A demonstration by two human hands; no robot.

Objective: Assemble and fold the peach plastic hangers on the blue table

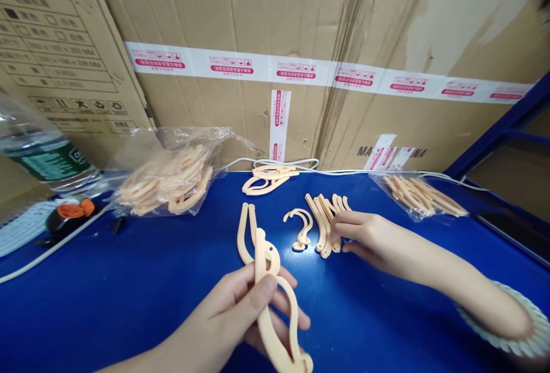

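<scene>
A: How far along is it?

B: Partway, I'd judge. The left hand (234, 301) has a piece (274, 336) up over the desk (129, 281), its fingers clamped on it. Two curved parts of it meet at the low end, so some joining looks done; whether it's complete, I can't tell.

A: And the right hand (378, 241)?

B: Down at the near ends of the strips (318, 224), fingers touching them. Whether they're clamped on one, I can't tell; the hand hides it.

A: What seems finished?

B: The looped stack (258, 191) at the back, near the cable (344, 172), looks put together. The left bag (172, 184) holds similar looped shapes, but the plastic blurs them, so I won't count those as done.

A: And what's left?

B: The strips look loose, and so do the hooks (304, 240) just left of them. Two bars (243, 231) lie behind the held piece; I can't see whether they join it. The right bag (421, 196) holds more thin lengths, so likely plenty.
</scene>
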